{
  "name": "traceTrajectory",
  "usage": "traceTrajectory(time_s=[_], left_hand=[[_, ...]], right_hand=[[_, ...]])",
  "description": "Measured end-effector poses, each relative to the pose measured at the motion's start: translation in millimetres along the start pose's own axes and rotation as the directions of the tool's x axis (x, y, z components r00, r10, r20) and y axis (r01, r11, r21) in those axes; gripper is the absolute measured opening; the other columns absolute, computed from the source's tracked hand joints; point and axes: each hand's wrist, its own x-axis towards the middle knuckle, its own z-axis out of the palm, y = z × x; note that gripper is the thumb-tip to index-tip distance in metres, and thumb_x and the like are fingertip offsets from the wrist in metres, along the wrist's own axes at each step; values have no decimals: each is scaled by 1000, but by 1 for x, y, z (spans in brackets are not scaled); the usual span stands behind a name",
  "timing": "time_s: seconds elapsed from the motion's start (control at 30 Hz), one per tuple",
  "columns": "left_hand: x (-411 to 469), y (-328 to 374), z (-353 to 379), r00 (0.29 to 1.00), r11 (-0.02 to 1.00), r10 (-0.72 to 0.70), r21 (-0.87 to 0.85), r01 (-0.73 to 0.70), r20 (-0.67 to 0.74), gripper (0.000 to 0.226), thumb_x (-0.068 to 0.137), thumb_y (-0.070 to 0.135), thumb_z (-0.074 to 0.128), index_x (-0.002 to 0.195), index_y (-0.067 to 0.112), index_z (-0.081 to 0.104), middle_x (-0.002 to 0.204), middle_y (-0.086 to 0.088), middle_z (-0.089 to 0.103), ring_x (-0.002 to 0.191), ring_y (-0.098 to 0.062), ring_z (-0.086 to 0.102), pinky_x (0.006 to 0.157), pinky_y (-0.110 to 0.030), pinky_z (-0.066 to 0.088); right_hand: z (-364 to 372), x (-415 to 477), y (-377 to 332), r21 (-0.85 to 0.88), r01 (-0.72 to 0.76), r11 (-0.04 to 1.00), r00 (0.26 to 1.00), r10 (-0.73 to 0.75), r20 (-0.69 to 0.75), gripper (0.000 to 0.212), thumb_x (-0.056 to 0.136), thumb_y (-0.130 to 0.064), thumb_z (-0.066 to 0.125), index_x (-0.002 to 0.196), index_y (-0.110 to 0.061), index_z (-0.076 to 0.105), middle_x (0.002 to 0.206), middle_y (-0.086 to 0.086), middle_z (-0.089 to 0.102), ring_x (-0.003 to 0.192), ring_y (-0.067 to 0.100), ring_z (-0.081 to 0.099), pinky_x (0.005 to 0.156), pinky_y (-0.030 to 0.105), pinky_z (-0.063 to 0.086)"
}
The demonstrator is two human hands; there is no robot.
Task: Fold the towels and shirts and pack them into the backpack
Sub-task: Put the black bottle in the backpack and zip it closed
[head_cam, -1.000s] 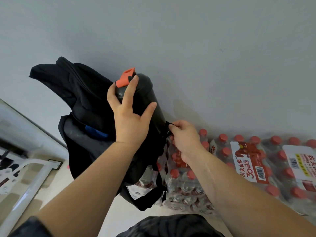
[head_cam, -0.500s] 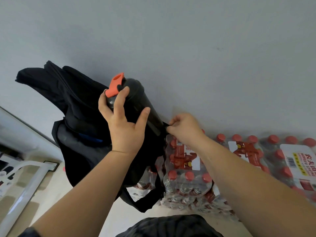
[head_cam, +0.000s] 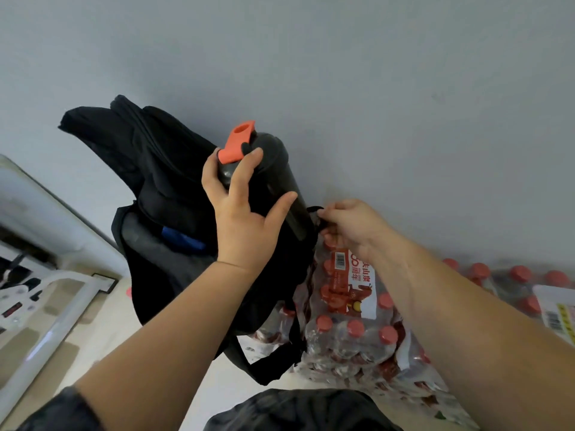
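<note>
A black backpack point(head_cam: 161, 188) leans against the grey wall, its main compartment open with grey and blue fabric point(head_cam: 182, 242) showing inside. My left hand point(head_cam: 239, 213) grips a dark bottle point(head_cam: 280, 178) with an orange cap near its top. The bottle's lower end is hidden at the backpack's right side. My right hand point(head_cam: 354, 225) pinches the black edge of the side pocket point(head_cam: 315, 213) next to the bottle. No loose towels or shirts are in view.
Shrink-wrapped packs of red-capped water bottles point(head_cam: 354, 331) lie right of the backpack along the wall, more at the far right point(head_cam: 513, 284). A white metal frame point(head_cam: 46, 309) stands at the left. A backpack strap point(head_cam: 270, 365) hangs over the pale floor.
The view has shifted slightly. My left hand has slid higher on the bottle, toward the orange cap. My right hand stays pinched on the pocket edge.
</note>
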Motion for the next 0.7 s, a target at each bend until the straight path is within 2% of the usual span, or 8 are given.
traceTrajectory(time_s=[0.07, 0.17, 0.27, 0.33, 0.4, 0.57, 0.63, 0.7], left_hand=[[7, 5, 6, 999, 1000, -12, -20, 12, -30, 69, 79, 27, 85, 136, 34, 47, 154, -20, 19, 143, -30, 31, 118, -22, 27], [10, 9, 15, 999, 1000, 2, -28, -3, -51, 68, 79, 28, 85, 137, 33, 50, 154, -19, 20, 142, -30, 33, 118, -25, 29], [8, 7, 18, 998, 999, 50, 19, -51, 46, 68, 79, 28, 84, 135, 36, 48, 154, -20, 20, 141, -31, 33, 114, -11, 26], [8, 5, 16, 986, 994, 89, 55, -98, 144, 67, 79, 32, 83, 135, 38, 47, 155, -18, 18, 140, -30, 33, 110, -8, 28], [11, 5, 9, 970, 990, 97, 78, -117, 224, 68, 79, 36, 82, 137, 39, 46, 158, -15, 16, 138, -23, 34, 107, -15, 36], [25, -1, -18, 901, 977, 127, 104, -186, 416, 71, 81, 24, 79, 142, 39, 45, 163, -7, 10, 114, -14, 47, 92, -34, 56], [30, -3, -23, 883, 975, 145, 86, -204, 446, 73, 81, 24, 81, 141, 41, 44, 161, -5, 14, 122, -11, 46, 90, -39, 57], [30, -2, -21, 895, 974, 149, 91, -205, 420, 74, 79, 24, 83, 141, 41, 45, 157, -5, 19, 131, -16, 42, 93, -40, 57]], right_hand=[[-2, -4, 4, 141, -25, 990, 999, 22, 24, 3, 98, -4, 58, 96, -5, 58, 70, 10, 59, 52, 16, 51, 43, 21, 47], [-3, -10, 8, 212, -32, 977, 999, 31, 10, 7, 99, -3, 57, 92, -5, 58, 69, 10, 60, 54, 17, 55, 46, 21, 51], [-1, -12, 8, 204, -11, 979, 1000, 14, -10, 12, 99, -3, 57, 88, -6, 58, 63, 8, 62, 52, 16, 60, 48, 22, 54], [2, -12, 6, 178, 10, 984, 1000, -6, -22, 15, 100, -5, 57, 85, -8, 59, 60, 5, 62, 51, 14, 60, 48, 22, 54], [4, -11, 4, 179, 20, 984, 999, -14, -31, 15, 100, -5, 57, 85, -8, 59, 61, 5, 61, 51, 14, 59, 47, 22, 52], [2, -11, 5, 198, 12, 980, 999, -5, -32, 12, 99, -4, 58, 87, -6, 59, 63, 9, 60, 51, 14, 57, 46, 20, 51], [2, -11, 5, 197, 8, 980, 1000, -5, -19, 12, 99, -4, 58, 88, -6, 60, 63, 9, 60, 51, 14, 57, 46, 20, 51], [3, -10, 5, 192, 15, 981, 1000, -12, -18, 12, 99, -5, 58, 88, -6, 60, 64, 9, 60, 51, 14, 57, 47, 20, 52]])
